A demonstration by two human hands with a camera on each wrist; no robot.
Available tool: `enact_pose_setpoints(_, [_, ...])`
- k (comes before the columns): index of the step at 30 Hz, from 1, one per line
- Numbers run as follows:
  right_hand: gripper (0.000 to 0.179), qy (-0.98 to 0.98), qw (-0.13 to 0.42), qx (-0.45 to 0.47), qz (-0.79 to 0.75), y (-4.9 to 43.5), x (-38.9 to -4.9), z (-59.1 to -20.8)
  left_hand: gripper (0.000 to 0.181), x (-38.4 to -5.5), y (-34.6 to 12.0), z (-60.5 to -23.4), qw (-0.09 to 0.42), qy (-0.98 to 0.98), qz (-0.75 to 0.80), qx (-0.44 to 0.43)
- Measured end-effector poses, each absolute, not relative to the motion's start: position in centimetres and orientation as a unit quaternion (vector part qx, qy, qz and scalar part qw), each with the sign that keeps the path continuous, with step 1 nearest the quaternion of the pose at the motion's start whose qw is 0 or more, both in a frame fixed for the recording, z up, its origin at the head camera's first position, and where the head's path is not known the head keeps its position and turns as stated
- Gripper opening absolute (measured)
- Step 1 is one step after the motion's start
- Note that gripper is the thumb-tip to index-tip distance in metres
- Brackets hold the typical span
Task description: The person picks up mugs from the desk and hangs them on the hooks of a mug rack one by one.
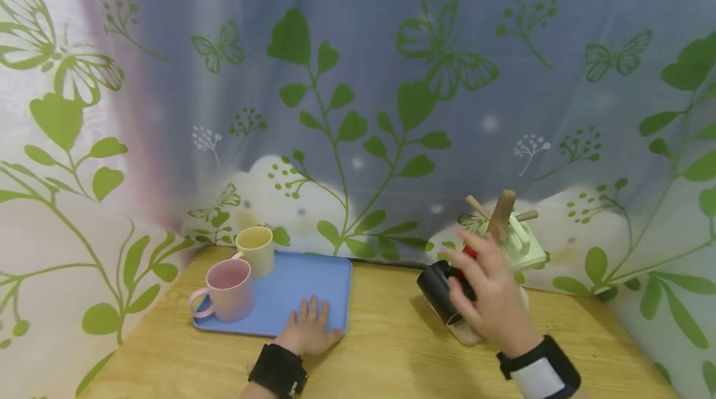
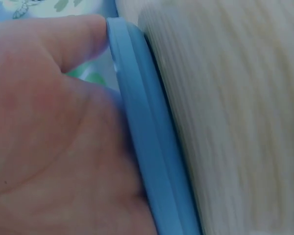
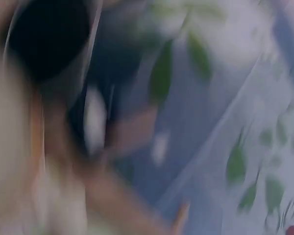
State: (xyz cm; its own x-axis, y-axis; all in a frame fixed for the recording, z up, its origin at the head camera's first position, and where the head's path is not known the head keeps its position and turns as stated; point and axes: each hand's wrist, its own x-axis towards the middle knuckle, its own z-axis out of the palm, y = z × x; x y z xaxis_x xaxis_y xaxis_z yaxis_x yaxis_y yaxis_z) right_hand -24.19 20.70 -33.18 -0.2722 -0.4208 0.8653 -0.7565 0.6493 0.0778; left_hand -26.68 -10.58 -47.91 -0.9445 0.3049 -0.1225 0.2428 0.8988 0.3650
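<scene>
My left hand lies with straight, spread fingers on the front right corner of a blue tray. In the left wrist view its thumb meets the tray's rim. At the right, my right hand reaches over a wooden mug stand, fingers extended and apart. Its thumb overlaps a tilted black mug. A pale green mug hangs behind the fingers, and a bit of a red item shows beside them. The right wrist view is blurred, with the black mug's dark mouth at upper left.
On the tray's left side stand a pink mug and, behind it, a yellow mug, both upright. The stand's wooden base rests on the wooden table. A curtain with leaf and butterfly prints hangs behind the table.
</scene>
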Motion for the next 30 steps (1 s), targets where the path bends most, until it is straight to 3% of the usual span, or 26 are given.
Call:
enact_pose_setpoints(7, [0.044,-0.889,0.231,0.350,0.183,16.0,-23.2,-40.9,0.079,-26.7,-7.3,-48.0,0.062,0.969,0.204,0.125])
enact_pose_setpoints(14, [0.057,-0.921,0.046,0.330,0.204,14.4,-23.3,-44.3,0.071,-26.6,-7.4,-45.3,0.050,0.952,0.270,0.133])
enact_pose_setpoints(19, [0.057,-0.927,-0.008,0.311,0.208,14.2,-23.0,-44.7,0.059,-25.0,-12.1,-39.4,-0.025,0.911,0.378,0.160])
enact_pose_setpoints(22, [0.059,-0.932,-0.033,0.295,0.209,14.4,-23.3,-45.0,0.066,-24.6,-17.3,-37.6,-0.106,0.917,0.362,0.134])
enact_pose_setpoints(24, [0.059,-0.933,-0.047,0.289,0.211,14.6,-23.6,-45.2,0.073,-24.6,-20.7,-38.0,-0.128,0.931,0.332,0.081])
enact_pose_setpoints(27, [0.059,-0.933,-0.057,0.292,0.204,14.9,-24.0,-45.5,0.076,-24.9,-25.1,-40.0,-0.102,0.948,0.302,-0.005])
enact_pose_setpoints(30, [0.058,-0.933,-0.069,0.292,0.198,14.9,-24.2,-45.3,0.051,-24.9,-27.6,-41.4,-0.041,0.952,0.297,-0.060])
